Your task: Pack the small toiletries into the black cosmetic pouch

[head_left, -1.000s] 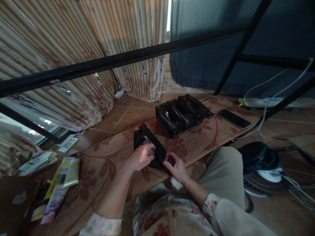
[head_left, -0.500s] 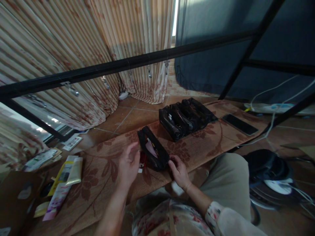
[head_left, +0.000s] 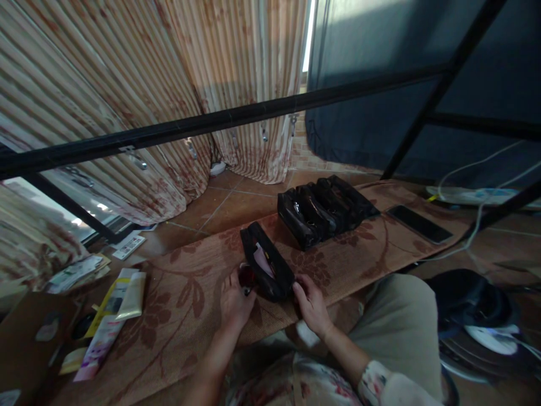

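An oblong pouch of soft black fabric (head_left: 276,280) lies at the centre of the desk (head_left: 177,316), which is covered with brown cloth patterned with darker leaves. Its mouth gapes, showing a flat pale-pink item (head_left: 262,260) inside. Taking the pouch as the dial's middle, the right hand (head_left: 311,304) sits between 4 and 5 o'clock, its fingers narrowed and holding the pouch's near corner. At 7 o'clock is the left hand (head_left: 236,301); its fingers curl about a small, glossy dark-red object (head_left: 245,277) just beside the pouch, though I cannot tell whether they grip it. Between 1 and 2 o'clock stands a row of shiny black pouches (head_left: 310,217), packed side by side. A flat black phone (head_left: 420,223) lies toward 3 o'clock. Toward 8 o'clock, well apart, are a cream-gold squeeze tube (head_left: 131,294) and a pink-and-white tube (head_left: 100,344).
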The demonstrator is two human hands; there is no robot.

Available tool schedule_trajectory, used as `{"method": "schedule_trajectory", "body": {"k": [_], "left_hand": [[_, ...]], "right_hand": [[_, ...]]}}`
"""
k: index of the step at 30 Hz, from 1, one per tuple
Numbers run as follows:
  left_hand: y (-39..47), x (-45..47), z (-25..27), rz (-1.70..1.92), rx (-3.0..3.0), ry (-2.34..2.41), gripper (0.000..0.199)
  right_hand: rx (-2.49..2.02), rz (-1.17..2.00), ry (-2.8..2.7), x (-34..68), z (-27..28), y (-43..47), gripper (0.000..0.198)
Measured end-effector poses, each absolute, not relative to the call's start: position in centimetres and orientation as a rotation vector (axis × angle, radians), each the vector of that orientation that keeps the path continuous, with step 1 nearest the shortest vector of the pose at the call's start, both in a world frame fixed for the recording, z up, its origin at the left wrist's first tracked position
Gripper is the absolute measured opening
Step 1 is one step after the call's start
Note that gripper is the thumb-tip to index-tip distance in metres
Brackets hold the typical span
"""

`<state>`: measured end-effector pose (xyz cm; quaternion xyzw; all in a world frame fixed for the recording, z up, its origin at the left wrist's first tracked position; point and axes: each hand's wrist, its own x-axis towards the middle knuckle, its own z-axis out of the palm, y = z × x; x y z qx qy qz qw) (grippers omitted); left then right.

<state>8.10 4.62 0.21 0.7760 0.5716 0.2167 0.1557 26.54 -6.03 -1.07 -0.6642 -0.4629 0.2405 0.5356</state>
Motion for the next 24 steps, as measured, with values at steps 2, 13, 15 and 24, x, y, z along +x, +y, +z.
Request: {"method": "schedule_trajectory", "body": {"k": [2, 13, 15, 24], "left_hand": [[4.9, 8.1, -0.2, 0.680, 2.205, 1.610, 0.060], [8.2, 5.1, 1.2, 1.014, 0.845, 1.304, 0.035], [8.3, 4.4, 1.7, 0.997, 0.666, 1.165, 0.030], [5.7, 5.9, 0.7, 0.968, 0.338, 0.701, 0.028]], "right_hand": [[-1.583, 0.572, -1.107, 26.5, -1.1, -6.0, 0.035], [-1.586, 0.538, -1.136, 26.5, -0.9, -6.0, 0.035], [-1.589, 0.544, -1.140, 26.5, -0.9, -6.0, 0.035], [-1.575, 0.539, -1.135, 26.6, -1.0, -6.0, 0.033]]}}
